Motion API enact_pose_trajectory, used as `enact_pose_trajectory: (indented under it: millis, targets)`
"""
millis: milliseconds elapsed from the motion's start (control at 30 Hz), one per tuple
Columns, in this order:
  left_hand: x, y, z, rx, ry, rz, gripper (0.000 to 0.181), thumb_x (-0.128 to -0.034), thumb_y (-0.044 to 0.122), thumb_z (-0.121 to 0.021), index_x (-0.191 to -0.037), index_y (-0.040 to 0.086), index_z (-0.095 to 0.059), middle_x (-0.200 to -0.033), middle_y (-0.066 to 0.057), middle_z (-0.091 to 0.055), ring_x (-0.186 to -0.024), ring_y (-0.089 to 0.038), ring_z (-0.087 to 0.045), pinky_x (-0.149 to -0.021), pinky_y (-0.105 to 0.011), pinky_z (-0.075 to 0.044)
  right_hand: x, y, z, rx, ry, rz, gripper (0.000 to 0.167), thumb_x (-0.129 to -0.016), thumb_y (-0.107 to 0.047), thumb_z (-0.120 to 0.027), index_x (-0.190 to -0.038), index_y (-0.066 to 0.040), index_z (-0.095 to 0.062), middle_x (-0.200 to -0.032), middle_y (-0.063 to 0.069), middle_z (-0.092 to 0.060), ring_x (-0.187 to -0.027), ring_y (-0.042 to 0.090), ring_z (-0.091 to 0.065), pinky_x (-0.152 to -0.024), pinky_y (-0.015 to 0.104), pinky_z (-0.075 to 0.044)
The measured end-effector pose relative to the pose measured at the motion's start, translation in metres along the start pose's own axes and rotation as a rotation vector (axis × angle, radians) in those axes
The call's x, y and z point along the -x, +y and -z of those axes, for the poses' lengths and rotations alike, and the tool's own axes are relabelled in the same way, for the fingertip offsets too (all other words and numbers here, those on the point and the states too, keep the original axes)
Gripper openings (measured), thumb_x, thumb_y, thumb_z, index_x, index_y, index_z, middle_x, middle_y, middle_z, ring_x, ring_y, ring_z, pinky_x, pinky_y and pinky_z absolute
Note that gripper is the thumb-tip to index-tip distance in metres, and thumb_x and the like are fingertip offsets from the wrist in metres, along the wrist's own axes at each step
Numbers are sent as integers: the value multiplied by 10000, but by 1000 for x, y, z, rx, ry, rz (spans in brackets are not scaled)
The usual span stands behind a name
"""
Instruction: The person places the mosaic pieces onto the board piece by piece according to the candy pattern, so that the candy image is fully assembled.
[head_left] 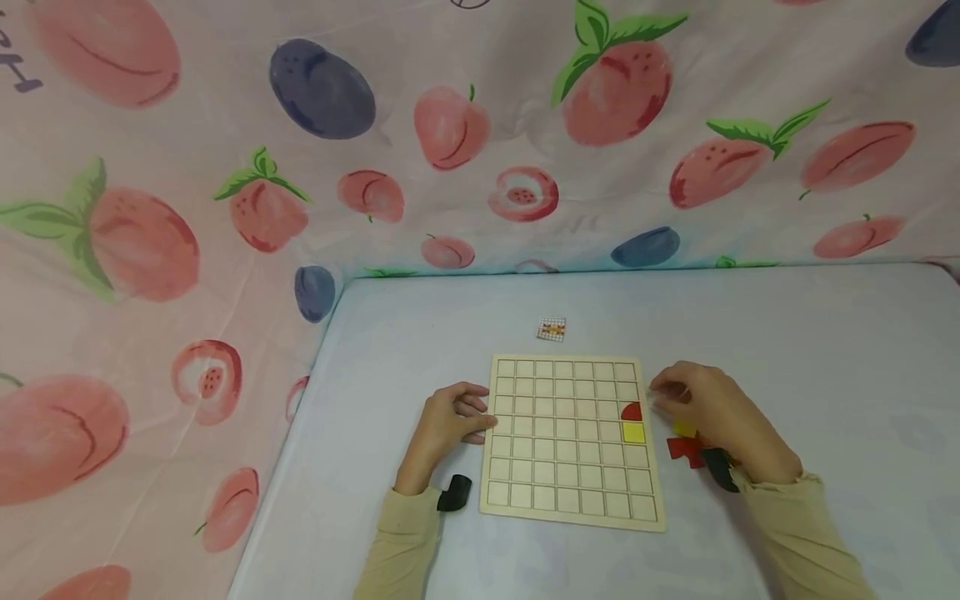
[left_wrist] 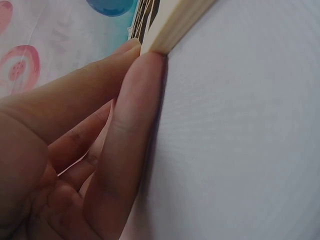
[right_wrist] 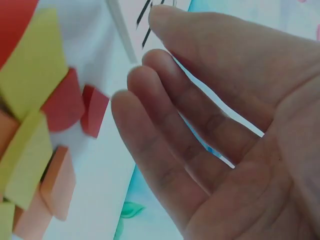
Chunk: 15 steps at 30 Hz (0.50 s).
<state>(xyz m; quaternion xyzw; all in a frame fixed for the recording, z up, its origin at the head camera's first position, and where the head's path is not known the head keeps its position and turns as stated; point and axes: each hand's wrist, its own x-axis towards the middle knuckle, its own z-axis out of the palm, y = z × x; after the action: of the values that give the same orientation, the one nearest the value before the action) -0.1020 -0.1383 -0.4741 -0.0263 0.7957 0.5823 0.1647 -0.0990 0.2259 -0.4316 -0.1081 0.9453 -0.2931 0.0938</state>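
A wooden grid board (head_left: 566,433) lies on the table. Near its right edge sit a yellow square piece (head_left: 633,432) and, just above, a red rounded piece (head_left: 632,411). At the board's left edge is my left hand (head_left: 447,421), its thumb on top. Up close in the left wrist view, the thumb and a fingertip (left_wrist: 147,65) pinch the board's rim (left_wrist: 172,27). Beside the right edge hovers my right hand (head_left: 701,408), fingers gently bent, with no piece visible in them. Its fingers (right_wrist: 165,110) are apart from the loose pieces (right_wrist: 55,140).
Red pieces (head_left: 684,450) and a yellow piece (head_left: 684,427) lie partly under the right hand; orange ones show in the right wrist view. A small printed pattern card (head_left: 552,329) lies behind the board. Fruit-printed cloth (head_left: 450,208) walls the back and left.
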Motion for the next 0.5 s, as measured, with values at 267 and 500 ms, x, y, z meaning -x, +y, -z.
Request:
enact_pose_trajectory:
  millis: [267, 500]
  targets:
    - [0, -1, 0, 4, 0, 2, 455, -787, -33, -800, -1215, 2, -649, -964, -125, -636, -740, -133, -680, -610, -345, -642, -2, 11, 5, 1, -19, -44, 267, -831, -91, -791, -1065, 5, -708, -971, 113, -662, -819, 239, -623, -758, 464, -589]
    - [0, -1, 0, 12, -4, -4, 457, -788, -38, -799, -1217, -1, -646, -967, -129, -632, -748, -135, -678, -615, -349, -643, -4, 19, 6, 8, -15, -50, 289, -839, -94, -784, -1091, 17, -696, -1035, 149, -641, -842, 254, -625, -787, 487, -592]
